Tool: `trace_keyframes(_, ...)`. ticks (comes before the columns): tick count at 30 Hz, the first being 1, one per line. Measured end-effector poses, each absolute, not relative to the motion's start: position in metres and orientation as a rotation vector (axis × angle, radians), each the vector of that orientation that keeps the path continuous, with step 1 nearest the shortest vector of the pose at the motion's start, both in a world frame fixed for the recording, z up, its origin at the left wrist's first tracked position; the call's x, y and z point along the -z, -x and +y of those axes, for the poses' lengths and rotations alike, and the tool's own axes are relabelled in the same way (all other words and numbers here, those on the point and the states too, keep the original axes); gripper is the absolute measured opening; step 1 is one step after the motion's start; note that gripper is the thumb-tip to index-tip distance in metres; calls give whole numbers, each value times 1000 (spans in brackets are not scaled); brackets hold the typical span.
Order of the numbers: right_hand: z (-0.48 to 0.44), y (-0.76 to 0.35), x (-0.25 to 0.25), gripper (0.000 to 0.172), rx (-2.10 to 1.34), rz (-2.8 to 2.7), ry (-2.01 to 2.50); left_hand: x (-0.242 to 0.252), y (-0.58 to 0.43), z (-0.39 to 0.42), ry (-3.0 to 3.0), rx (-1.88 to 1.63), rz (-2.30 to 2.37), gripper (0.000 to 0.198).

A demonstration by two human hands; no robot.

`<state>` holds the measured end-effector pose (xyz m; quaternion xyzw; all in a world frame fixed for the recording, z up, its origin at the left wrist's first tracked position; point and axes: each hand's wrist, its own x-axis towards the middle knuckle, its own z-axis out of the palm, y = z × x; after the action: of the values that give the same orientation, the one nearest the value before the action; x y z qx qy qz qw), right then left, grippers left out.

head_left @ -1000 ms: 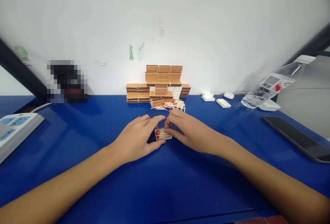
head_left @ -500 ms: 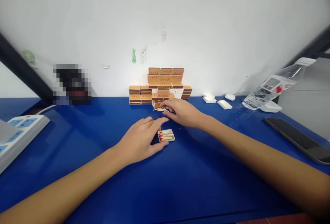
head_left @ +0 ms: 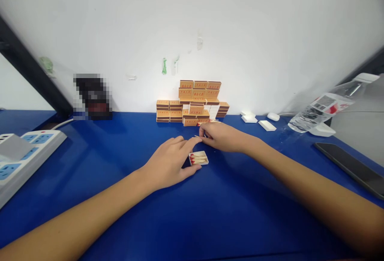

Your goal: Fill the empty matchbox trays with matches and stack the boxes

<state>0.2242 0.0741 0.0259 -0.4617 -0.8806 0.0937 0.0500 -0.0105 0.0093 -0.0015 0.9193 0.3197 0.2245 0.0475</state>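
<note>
A small white matchbox tray [head_left: 205, 162] lies on the blue table, holding several red-tipped matches. My left hand [head_left: 169, 163] curls round its left side, thumb at the near edge and index finger reaching out above the far edge. Just beyond the tray, my right hand [head_left: 220, 136] has its fingers pinched together on a match [head_left: 197, 136], whose pale end sticks out to the left. More loose matches [head_left: 213, 121] lie behind the right hand, partly hidden by it. Orange-and-brown matchboxes [head_left: 200, 94] are stacked behind, against the wall.
On the right lie white trays [head_left: 267, 125], a rounded white case [head_left: 273, 116], a tilted water bottle [head_left: 325, 105] and a dark phone [head_left: 349, 167]. A power strip [head_left: 33, 153] sits on the left, with a pixelated dark object [head_left: 94, 99] behind it.
My right hand has drawn back from the loose matches toward the tray, with a match in its fingers. My left hand stays at the tray. The view has shifted slightly.
</note>
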Motion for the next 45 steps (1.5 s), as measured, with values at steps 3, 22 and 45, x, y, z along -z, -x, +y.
trace_keyframes(3, 60, -236, -31, 19, -445, -2705, 1415, 1, 10, 9, -2798, -667, 994, 60)
trace_keyframes(22, 53, -278, -34, 35, -1014, -2171, 1326, 3, 7, 12, -2791, -717, 1013, 59)
trace_keyframes(45, 17, -229, -23, 27, -1204, -2039, 1322, 4, 6, 11, -2811, -723, 982, 64)
